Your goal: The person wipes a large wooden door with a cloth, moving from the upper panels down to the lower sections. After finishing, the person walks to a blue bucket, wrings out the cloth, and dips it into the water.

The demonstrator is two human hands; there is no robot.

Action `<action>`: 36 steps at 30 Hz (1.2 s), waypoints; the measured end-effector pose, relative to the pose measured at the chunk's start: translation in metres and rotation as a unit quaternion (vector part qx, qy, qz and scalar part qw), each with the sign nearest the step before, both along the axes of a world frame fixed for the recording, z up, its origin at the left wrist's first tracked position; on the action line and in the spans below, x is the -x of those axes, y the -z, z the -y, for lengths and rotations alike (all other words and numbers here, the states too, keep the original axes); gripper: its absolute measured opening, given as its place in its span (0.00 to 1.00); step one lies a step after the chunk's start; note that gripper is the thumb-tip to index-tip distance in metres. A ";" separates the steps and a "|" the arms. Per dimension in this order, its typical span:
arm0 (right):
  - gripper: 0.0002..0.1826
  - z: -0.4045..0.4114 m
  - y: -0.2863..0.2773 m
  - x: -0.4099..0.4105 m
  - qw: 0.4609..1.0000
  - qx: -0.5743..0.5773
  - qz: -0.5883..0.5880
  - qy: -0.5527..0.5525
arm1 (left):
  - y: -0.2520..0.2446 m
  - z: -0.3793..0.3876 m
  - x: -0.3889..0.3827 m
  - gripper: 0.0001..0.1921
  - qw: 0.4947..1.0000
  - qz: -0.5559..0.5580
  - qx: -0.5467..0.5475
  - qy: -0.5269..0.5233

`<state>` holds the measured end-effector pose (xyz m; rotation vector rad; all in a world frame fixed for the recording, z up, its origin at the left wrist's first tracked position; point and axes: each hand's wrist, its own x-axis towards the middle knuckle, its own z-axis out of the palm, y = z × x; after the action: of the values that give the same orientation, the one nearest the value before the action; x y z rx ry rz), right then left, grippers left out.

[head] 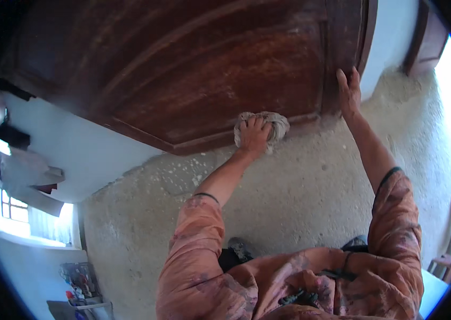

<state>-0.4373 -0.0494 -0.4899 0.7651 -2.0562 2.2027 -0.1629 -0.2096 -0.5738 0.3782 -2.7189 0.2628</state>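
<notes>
My left hand point(255, 138) presses a crumpled grey-beige cloth point(280, 125) against the bottom rail of a dark reddish-brown wooden door point(225, 84). Its fingers spread over the cloth and dig into the folds. The door has recessed panels with curved mouldings, and its surface shows pale, dusty or worn patches. Near the right edge of the door, my right hand point(350, 96) rests against the wood with thumb and fingers apart, and I see nothing held in it. Part of that hand's fingers is hidden from this angle.
Below the door lies a rough concrete floor point(301, 192) with white paint spots. At the left are a window point(15, 208), a wire basket point(79, 276) of small items and a clutter of boards point(37, 192). Wooden chairs point(449, 256) stand at the far right.
</notes>
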 end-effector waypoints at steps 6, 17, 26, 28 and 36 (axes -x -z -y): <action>0.36 -0.003 -0.008 -0.002 0.999 -0.034 -0.020 0.014 | -0.144 -0.002 -0.017 0.26 0.974 -0.184 0.111 0.072; 0.38 0.001 0.033 0.023 0.998 -0.045 -0.047 -0.014 | -0.138 0.064 0.005 0.18 0.881 -0.359 0.308 0.017; 0.36 0.009 0.033 0.012 0.999 0.005 -0.048 0.009 | 0.047 0.049 -0.041 0.09 0.975 -0.150 0.131 -0.102; 0.37 0.013 0.026 0.006 0.999 -0.009 -0.049 0.017 | 0.068 0.046 -0.050 0.11 0.981 -0.112 0.075 -0.136; 0.42 0.001 0.032 0.028 0.997 -0.056 -0.044 0.007 | 0.023 0.031 -0.071 0.22 0.997 -0.005 -0.031 -0.077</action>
<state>-0.4651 -0.0507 -0.5217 0.8380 -2.1509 2.0232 -0.0919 -0.2407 -0.5970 0.6054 -2.6968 0.2167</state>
